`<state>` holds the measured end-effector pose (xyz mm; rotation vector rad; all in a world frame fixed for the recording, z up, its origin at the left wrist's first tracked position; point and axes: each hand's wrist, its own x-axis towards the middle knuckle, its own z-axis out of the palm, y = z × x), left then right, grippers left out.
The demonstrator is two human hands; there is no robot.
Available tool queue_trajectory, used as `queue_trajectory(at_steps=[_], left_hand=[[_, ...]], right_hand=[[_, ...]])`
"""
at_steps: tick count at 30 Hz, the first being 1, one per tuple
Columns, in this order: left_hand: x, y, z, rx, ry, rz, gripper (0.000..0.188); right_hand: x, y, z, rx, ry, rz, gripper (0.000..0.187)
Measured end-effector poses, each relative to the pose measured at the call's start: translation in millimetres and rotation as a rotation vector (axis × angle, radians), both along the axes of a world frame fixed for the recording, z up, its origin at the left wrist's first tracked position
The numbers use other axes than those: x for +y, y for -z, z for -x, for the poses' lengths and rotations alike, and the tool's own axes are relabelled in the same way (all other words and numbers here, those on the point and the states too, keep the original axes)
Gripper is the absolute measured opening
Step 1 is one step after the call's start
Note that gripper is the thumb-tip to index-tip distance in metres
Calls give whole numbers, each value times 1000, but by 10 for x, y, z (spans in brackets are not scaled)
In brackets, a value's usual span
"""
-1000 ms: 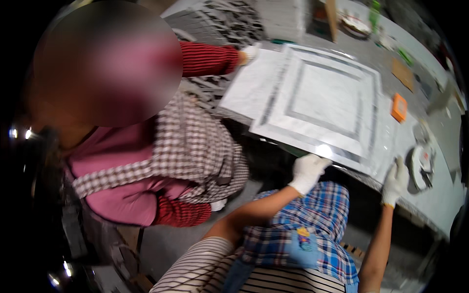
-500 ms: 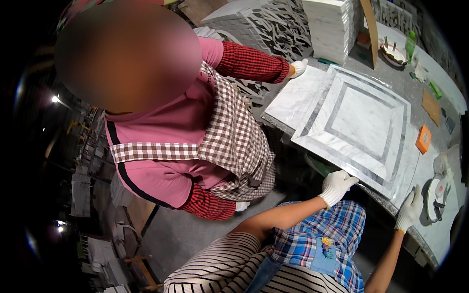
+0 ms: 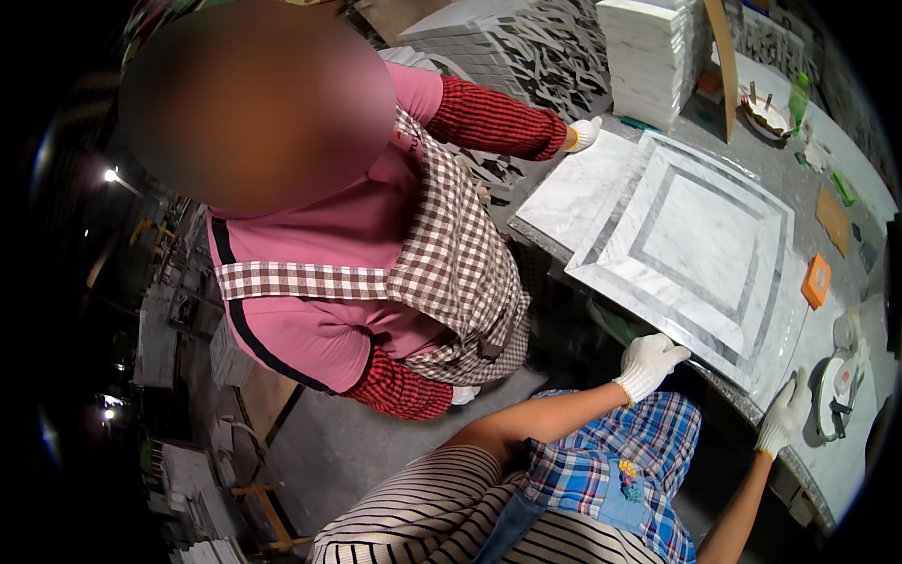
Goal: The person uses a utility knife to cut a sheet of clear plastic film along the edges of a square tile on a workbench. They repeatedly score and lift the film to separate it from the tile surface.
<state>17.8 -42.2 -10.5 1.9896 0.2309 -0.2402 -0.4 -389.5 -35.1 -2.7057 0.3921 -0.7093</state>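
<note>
A square panel of white and grey marble strips set in nested frames [image 3: 700, 211] lies on the worktable. My left hand [image 3: 650, 367], in a white knit glove, is closed at the panel's near edge; its fingertips meet the edge, and what they hold is hidden. My right hand [image 3: 785, 414], also gloved, lies with fingers stretched out on the table beside the panel's near right corner. A plain white marble slab [image 3: 573, 193] sits along the panel's left side. The co-worker's gloved hand [image 3: 584, 134] rests at that slab's far corner.
The co-worker in a checked apron [image 3: 460, 254] stands at my left. Stacked marble tiles [image 3: 644, 61] rise at the back. An orange square tool [image 3: 816, 281], a brown sheet [image 3: 832, 220], a green bottle [image 3: 799, 99], a bowl [image 3: 766, 117] and a round white dish [image 3: 834, 390] stand rightward.
The whole view has shifted slightly, moving the scene a little right and down. Both my hands stay at the same places by the panel, and the co-worker's hand stays by the slab.
</note>
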Motion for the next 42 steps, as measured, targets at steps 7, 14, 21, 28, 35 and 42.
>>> queue_trajectory(at_steps=[7, 14, 21, 28, 35, 42], left_hand=[[-12, 9, 9, 17, -26, 24, 41], [-9, 14, 10, -33, -11, 9, 44], [-16, 34, 12, -37, -9, 9, 44], [-17, 45, 13, -27, -15, -5, 43], [11, -71, 26, -51, -20, 9, 41], [27, -142, 33, -10, -12, -4, 41]], right_hand=[[-16, 26, -6, -45, -27, 37, 34], [-22, 31, -5, -52, -31, 37, 34], [-4, 31, 5, -60, -21, 31, 33], [-17, 46, -2, -73, -31, 30, 34], [57, -66, 5, -48, -24, 13, 33], [148, -199, 32, -28, 21, 60, 31]])
